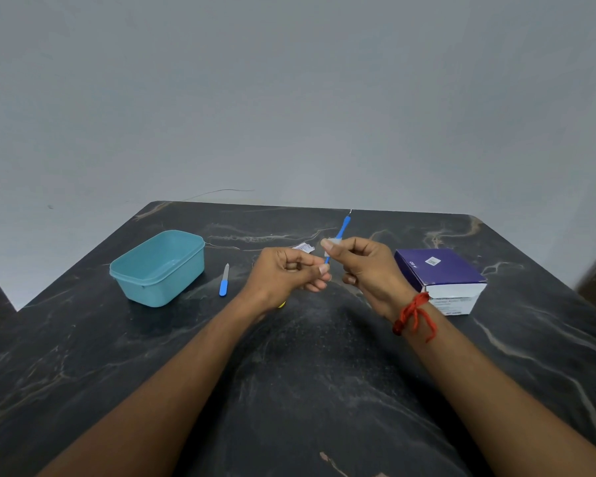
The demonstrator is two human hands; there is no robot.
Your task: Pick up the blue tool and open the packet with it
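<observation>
Both hands are raised over the middle of a dark marble table (307,373). My left hand (286,275) pinches the lower end of a thin blue-handled tool (341,230) whose small metal tip points up and away. My right hand (362,266) pinches a small white pad (334,242) against the tool's shaft between thumb and fingers. A red thread is tied round my right wrist. A bit of yellow shows under my left wrist; what it is cannot be told.
A teal plastic tub (159,268) stands open at the left. A second blue-handled tool (224,280) lies beside it. A torn white wrapper (303,247) lies behind my left hand. A purple and white box (441,278) sits at the right.
</observation>
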